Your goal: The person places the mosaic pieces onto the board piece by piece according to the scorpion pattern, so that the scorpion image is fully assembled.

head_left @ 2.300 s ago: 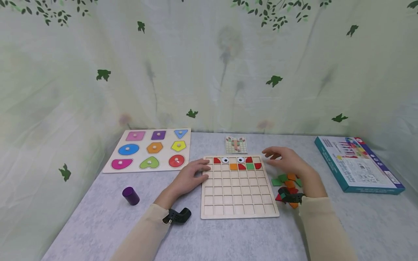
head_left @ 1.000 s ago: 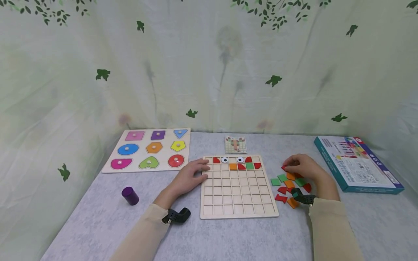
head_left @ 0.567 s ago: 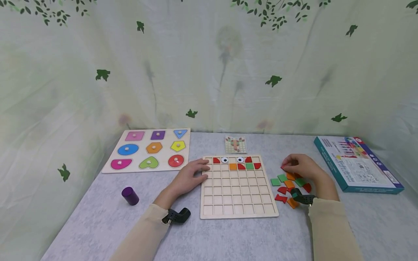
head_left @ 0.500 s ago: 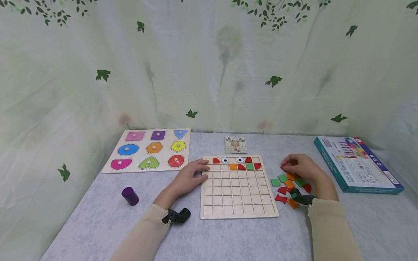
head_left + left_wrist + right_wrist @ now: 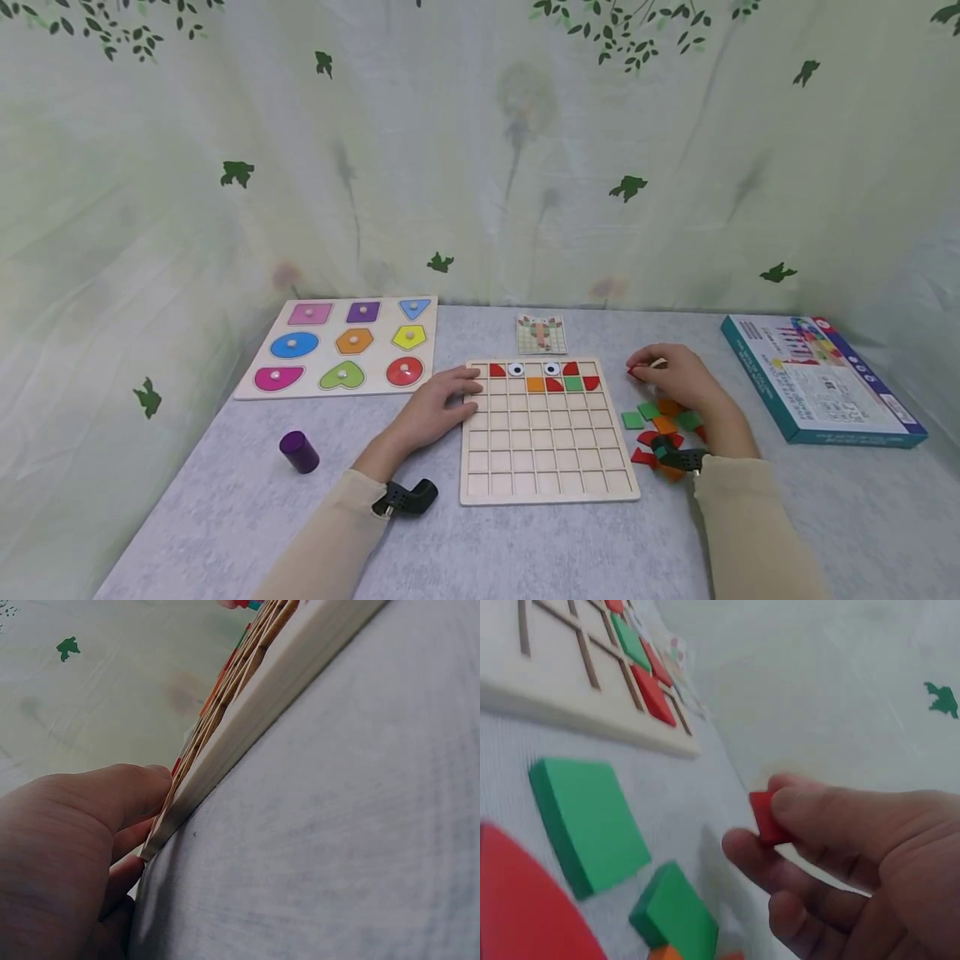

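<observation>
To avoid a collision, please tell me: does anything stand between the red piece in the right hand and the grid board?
Nothing visible stands between the red piece in the right hand and the grid board; the loose green pieces lie on the near side, off that line.

The right-hand grip [image 5: 678, 377] has picked up a red piece [image 5: 764, 817] and brought it nearer the gridded board [image 5: 549, 440].
</observation>
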`<control>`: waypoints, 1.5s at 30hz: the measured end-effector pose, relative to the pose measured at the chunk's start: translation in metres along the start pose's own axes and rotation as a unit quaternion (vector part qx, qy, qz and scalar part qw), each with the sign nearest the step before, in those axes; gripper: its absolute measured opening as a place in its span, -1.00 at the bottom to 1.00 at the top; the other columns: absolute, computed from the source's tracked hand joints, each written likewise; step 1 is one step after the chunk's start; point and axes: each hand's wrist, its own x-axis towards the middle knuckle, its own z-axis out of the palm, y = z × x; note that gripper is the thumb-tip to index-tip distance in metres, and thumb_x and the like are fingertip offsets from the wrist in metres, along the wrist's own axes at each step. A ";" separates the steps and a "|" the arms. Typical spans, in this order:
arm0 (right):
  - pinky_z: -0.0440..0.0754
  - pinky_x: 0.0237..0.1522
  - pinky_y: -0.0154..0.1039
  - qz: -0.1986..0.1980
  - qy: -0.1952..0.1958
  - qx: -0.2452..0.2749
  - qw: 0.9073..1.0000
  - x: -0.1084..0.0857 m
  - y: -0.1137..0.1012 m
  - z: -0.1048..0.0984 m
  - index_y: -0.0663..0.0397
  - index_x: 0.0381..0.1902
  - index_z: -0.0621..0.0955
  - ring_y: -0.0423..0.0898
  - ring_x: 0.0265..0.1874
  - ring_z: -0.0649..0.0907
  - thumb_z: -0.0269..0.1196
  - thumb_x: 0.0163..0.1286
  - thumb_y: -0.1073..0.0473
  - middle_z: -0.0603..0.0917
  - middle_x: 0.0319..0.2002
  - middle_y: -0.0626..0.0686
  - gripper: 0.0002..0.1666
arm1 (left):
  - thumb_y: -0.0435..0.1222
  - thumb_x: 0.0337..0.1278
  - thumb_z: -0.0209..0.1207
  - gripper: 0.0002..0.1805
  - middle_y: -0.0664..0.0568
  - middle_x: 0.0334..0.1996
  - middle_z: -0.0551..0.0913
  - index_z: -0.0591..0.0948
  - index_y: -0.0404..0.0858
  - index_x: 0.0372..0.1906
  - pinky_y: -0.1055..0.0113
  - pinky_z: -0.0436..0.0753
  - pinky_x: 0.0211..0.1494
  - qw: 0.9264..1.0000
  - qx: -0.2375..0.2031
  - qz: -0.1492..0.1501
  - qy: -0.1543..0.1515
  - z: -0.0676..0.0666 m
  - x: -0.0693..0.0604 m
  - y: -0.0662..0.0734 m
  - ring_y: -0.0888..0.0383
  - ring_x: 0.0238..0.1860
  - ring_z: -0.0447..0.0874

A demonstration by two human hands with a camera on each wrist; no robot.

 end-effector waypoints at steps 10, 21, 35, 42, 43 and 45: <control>0.62 -0.28 -0.28 -0.057 0.061 0.068 0.994 0.002 -0.034 0.009 0.08 0.10 0.60 0.14 -0.21 0.65 0.25 0.46 0.12 0.71 -0.08 0.18 -0.68 | -0.23 0.29 0.25 -0.64 0.05 0.39 0.49 0.66 -0.17 0.16 -0.01 0.25 0.56 1.000 -0.001 0.004 -0.001 0.000 0.001 -0.001 0.01 0.53 0.26; 0.65 -0.23 -0.17 -0.137 0.089 0.072 0.984 0.004 -0.062 0.037 0.00 0.12 0.67 0.07 -0.24 0.67 0.20 0.49 0.18 0.69 -0.05 0.13 -0.70 | -0.23 0.30 0.25 -0.64 0.06 0.40 0.49 0.66 -0.16 0.16 -0.01 0.24 0.56 1.000 -0.005 0.004 -0.002 -0.001 0.001 -0.001 0.01 0.54 0.25; 0.71 -0.14 -0.21 -0.146 0.038 0.115 0.982 0.004 -0.095 0.070 0.05 0.04 0.68 -0.02 -0.14 0.69 0.25 0.44 0.23 0.73 -0.04 0.11 -0.75 | -0.23 0.29 0.26 -0.64 0.06 0.40 0.49 0.66 -0.16 0.16 -0.01 0.25 0.56 1.000 -0.001 0.006 0.001 -0.001 0.000 -0.002 0.01 0.53 0.26; 0.69 -0.16 -0.21 -0.128 0.017 0.141 0.982 0.003 -0.105 0.084 -0.01 -0.01 0.71 -0.04 -0.17 0.68 0.29 0.40 0.21 0.75 -0.08 0.08 -0.78 | -0.23 0.29 0.26 -0.64 0.06 0.40 0.49 0.66 -0.16 0.16 -0.01 0.24 0.56 1.000 -0.010 0.005 -0.004 -0.001 0.000 -0.001 0.01 0.54 0.25; 0.69 -0.17 -0.20 -0.128 0.016 0.137 0.982 0.003 -0.106 0.086 -0.01 -0.02 0.72 -0.04 -0.17 0.68 0.29 0.40 0.21 0.75 -0.09 0.08 -0.78 | -0.23 0.29 0.26 -0.64 0.06 0.40 0.49 0.66 -0.16 0.16 -0.01 0.24 0.56 1.000 -0.010 0.006 -0.004 -0.001 0.001 -0.001 0.01 0.53 0.25; 0.69 -0.17 -0.20 -0.132 0.015 0.125 0.983 0.003 -0.107 0.091 -0.01 -0.04 0.72 -0.05 -0.18 0.68 0.29 0.40 0.22 0.75 -0.09 0.07 -0.79 | -0.22 0.30 0.25 -0.65 0.08 0.40 0.49 0.66 -0.15 0.16 0.00 0.24 0.56 1.000 -0.010 0.004 -0.006 0.000 0.001 -0.001 0.03 0.54 0.25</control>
